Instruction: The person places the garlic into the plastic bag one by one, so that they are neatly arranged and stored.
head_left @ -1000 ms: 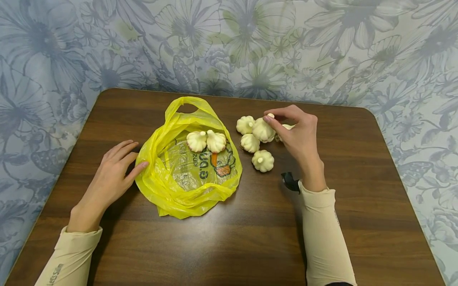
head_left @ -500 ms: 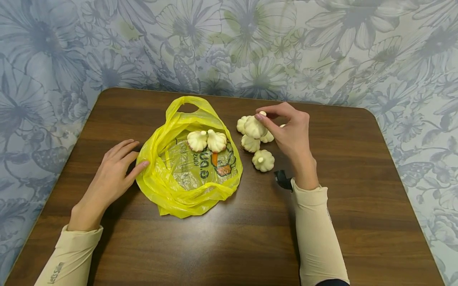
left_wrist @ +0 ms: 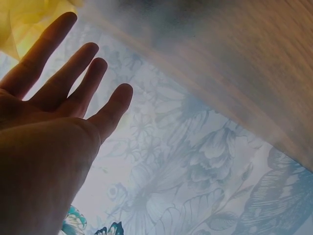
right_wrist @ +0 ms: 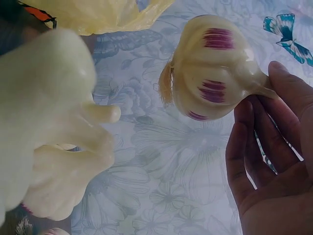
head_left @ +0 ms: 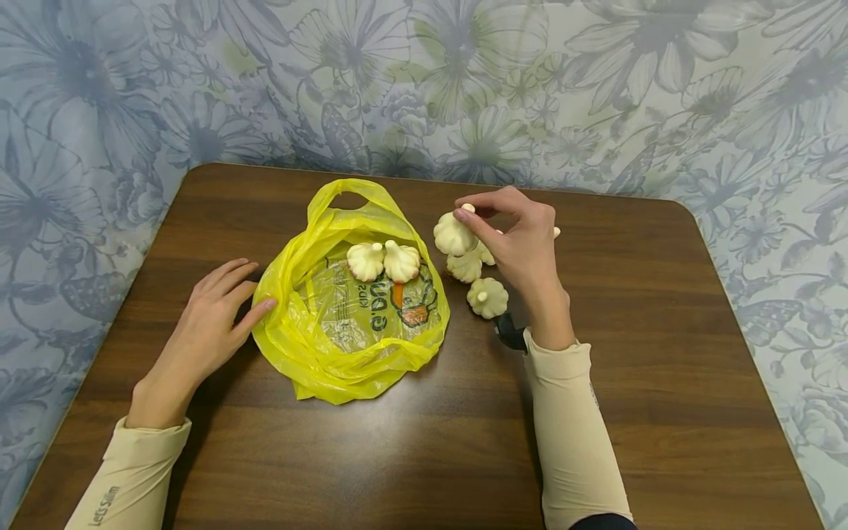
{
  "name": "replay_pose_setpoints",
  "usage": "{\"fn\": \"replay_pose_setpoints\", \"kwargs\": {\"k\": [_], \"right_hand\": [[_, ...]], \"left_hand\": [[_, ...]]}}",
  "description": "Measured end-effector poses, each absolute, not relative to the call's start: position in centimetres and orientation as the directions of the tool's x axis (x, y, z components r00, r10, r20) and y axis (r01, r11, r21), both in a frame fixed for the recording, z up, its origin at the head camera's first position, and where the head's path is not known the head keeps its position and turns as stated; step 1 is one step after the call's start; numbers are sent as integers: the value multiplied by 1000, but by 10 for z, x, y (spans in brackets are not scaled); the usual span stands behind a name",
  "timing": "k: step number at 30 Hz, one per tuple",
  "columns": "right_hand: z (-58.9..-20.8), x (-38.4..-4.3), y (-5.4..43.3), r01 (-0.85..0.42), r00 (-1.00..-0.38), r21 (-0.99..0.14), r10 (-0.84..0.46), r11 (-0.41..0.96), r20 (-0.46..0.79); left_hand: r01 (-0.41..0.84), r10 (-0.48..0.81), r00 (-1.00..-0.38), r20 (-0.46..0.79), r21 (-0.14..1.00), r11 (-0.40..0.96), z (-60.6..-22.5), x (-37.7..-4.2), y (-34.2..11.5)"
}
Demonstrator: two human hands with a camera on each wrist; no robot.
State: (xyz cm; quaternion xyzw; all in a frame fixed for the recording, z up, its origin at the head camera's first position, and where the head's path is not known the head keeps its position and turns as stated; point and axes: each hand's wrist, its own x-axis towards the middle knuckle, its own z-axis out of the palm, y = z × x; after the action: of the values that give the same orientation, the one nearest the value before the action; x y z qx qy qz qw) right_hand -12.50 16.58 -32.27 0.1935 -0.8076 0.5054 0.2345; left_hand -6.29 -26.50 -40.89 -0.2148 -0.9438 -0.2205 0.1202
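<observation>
Between thumb and fingertips, my right hand [head_left: 526, 246] pinches a garlic bulb [head_left: 453, 235] by its stem, above other bulbs. The right wrist view shows this held bulb [right_wrist: 212, 68] with purple streaks and a tuft of roots. Nearer that camera are other pale bulbs [right_wrist: 61, 181]. Below the hand on the table lie more garlic bulbs [head_left: 487, 297], some partly hidden by it. A yellow plastic bag [head_left: 281, 361] lies spread with its mouth open, two garlic bulbs [head_left: 401, 262] inside. My left hand [head_left: 205, 320] rests beside it, fingers extended, thumb touching its left rim.
The brown wooden table [head_left: 424, 471] backs onto a flower-patterned wall covering [head_left: 424, 81]. A bag handle [head_left: 344, 190] loops toward the far edge. By my right wrist a black strap end [head_left: 510, 333] sticks out near the closest loose bulb.
My right hand has moved left toward the bag with the garlic bulb in its pinch, passing over the other bulbs. The left hand and the bag have stayed nearly still.
</observation>
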Motion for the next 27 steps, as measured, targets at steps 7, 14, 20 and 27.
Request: {"fn": "replay_pose_setpoints", "kwargs": {"k": [7,14,20,27], "right_hand": [[-323,-125,164,-553,-813,-728,-71,404,578],[-324,-127,147,-603,-786,-718,-107,347,609],[-326,-128,128,-643,-762,-705,-162,298,627],[-324,-127,118,-642,-761,-687,-181,340,623]], "left_hand": [[457,354,-880,317,360,813,-409,-64,-264],[468,358,-873,330,368,803,-409,-63,-264],[459,356,-879,317,365,810,-408,-63,-265],[452,353,-884,305,370,812,-408,-62,-265]]}}
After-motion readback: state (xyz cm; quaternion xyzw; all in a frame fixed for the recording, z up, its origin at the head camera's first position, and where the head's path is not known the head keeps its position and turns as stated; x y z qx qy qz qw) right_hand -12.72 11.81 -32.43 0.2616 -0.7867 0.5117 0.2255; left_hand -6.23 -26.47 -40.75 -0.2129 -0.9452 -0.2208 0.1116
